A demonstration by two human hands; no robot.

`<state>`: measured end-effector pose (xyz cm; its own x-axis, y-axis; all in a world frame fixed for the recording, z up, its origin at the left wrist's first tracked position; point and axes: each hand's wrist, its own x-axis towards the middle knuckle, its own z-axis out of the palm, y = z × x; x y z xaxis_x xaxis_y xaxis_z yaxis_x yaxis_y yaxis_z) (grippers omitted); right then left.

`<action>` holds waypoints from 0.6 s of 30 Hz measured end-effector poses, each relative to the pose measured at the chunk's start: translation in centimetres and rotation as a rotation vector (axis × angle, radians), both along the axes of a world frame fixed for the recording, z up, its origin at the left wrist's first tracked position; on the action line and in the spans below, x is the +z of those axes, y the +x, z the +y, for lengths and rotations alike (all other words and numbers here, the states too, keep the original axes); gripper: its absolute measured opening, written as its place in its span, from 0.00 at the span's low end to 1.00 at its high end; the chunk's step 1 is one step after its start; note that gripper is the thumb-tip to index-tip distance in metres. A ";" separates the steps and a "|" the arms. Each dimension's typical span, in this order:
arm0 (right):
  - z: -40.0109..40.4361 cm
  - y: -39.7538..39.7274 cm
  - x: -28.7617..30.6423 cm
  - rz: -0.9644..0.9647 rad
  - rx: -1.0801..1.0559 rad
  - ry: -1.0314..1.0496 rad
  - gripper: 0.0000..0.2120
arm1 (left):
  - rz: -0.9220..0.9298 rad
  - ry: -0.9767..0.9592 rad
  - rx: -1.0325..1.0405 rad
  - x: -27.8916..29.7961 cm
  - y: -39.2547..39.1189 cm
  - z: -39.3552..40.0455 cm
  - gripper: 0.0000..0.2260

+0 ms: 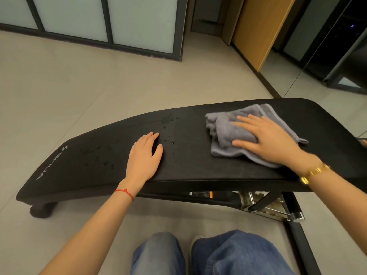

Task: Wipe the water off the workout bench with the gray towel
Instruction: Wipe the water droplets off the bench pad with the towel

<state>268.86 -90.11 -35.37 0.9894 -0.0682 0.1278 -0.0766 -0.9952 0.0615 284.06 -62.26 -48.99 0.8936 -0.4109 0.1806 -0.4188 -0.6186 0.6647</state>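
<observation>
A black curved workout bench (190, 167) stretches across the floor from lower left to upper right. Water drops (168, 121) bead on its middle, and more drops (99, 155) lie towards its left end. The crumpled gray towel (226, 132) lies on the right part of the pad. My right hand (266, 137) presses flat on the towel with straight, spread fingers. My left hand (144, 157) rests flat on the bench pad near the front edge, just left of some drops, holding nothing.
Beige floor tiles (79, 92) surround the bench. Under its right end sit a metal hinge and black frame bar (278, 209). My knees in blue jeans (198, 255) are at the bottom. Frosted glass panels (99, 20) and a wooden door (258, 30) stand behind.
</observation>
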 end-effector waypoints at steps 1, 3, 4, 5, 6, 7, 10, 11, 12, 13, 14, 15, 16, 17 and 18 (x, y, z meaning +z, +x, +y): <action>-0.8 2.0 0.0 -0.009 -0.055 -0.027 0.36 | 0.002 0.003 0.002 0.0 0.0 0.0 0.22; -1.3 6.4 -0.9 0.000 -0.187 -0.102 0.34 | 0.003 0.008 0.003 0.1 0.0 0.0 0.22; -0.6 8.3 -1.8 0.015 -0.219 -0.125 0.33 | 0.001 0.006 0.003 0.1 -0.1 -0.1 0.22; 0.6 9.6 -2.6 0.030 -0.211 -0.133 0.32 | 0.000 0.002 0.002 0.1 0.0 0.0 0.22; 2.0 10.1 -3.4 0.044 -0.168 -0.138 0.32 | -0.003 -0.003 -0.001 0.0 0.0 0.0 0.22; 3.6 9.9 -4.0 0.058 -0.098 -0.140 0.34 | -0.007 -0.008 -0.002 -0.1 0.0 0.0 0.22; 7.1 5.5 -4.0 0.087 0.133 -0.083 0.36 | -0.025 -0.014 -0.011 -0.4 0.2 0.1 0.22; 7.3 3.8 -3.9 0.096 0.198 -0.059 0.34 | -0.028 -0.015 -0.012 -0.4 0.2 0.1 0.22; 7.1 2.3 -3.6 0.106 0.244 -0.036 0.32 | -0.025 -0.018 -0.011 -0.4 0.2 0.1 0.22; 6.4 1.4 -3.1 0.109 0.260 -0.015 0.32 | -0.018 -0.023 -0.007 -0.4 0.1 0.1 0.22; 5.1 1.1 -2.4 0.089 0.244 0.006 0.32 | -0.013 -0.026 -0.004 -0.3 0.1 0.1 0.22; 3.5 1.5 -1.9 0.064 0.200 0.017 0.33 | -0.012 -0.025 -0.001 -0.2 0.0 0.1 0.22; 1.9 2.5 -1.5 0.042 0.132 0.015 0.34 | -0.013 -0.020 0.001 -0.2 0.0 0.0 0.22; 0.5 4.1 -1.0 0.037 0.051 0.002 0.35 | -0.012 -0.015 0.003 -0.1 0.0 0.0 0.22; -0.5 5.9 -0.9 0.045 -0.034 -0.028 0.35 | -0.010 -0.010 0.005 0.0 -0.1 0.0 0.22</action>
<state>274.77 -90.63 -36.27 0.9914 -0.0986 0.0858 -0.1066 -0.9899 0.0936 284.01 -62.27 -49.02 0.8938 -0.4045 0.1934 -0.4221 -0.6138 0.6671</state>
